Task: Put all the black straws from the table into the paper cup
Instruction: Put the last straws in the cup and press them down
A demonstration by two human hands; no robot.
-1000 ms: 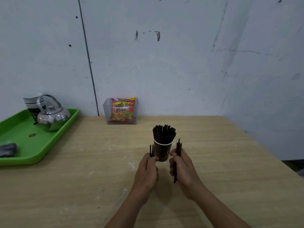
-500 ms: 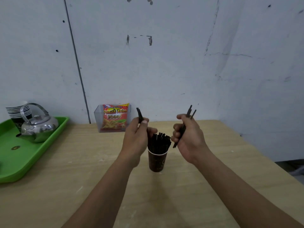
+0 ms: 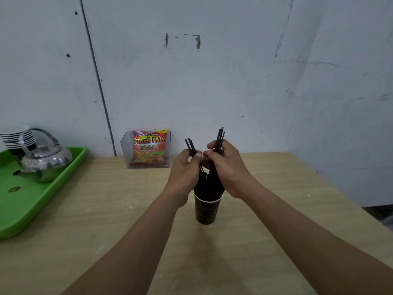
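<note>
Left hand (image 3: 184, 168) pinches few black straws (image 3: 190, 145), ends up, just above paper cup (image 3: 207, 211). Right hand (image 3: 228, 170) grips second bunch (image 3: 220, 136) same way. Both bunches near upright, lower tips aimed down, likely to slide in among packed straws (image 3: 209, 186) standing in cup. Cup mid-table (image 3: 106, 209), within easy reach. No loose straws visible on table. Snack bag (image 3: 150, 149) in clear box (image 3: 125, 155) reads "Kentang Goreng French Fries 2000". Cup print too faint to read.
</note>
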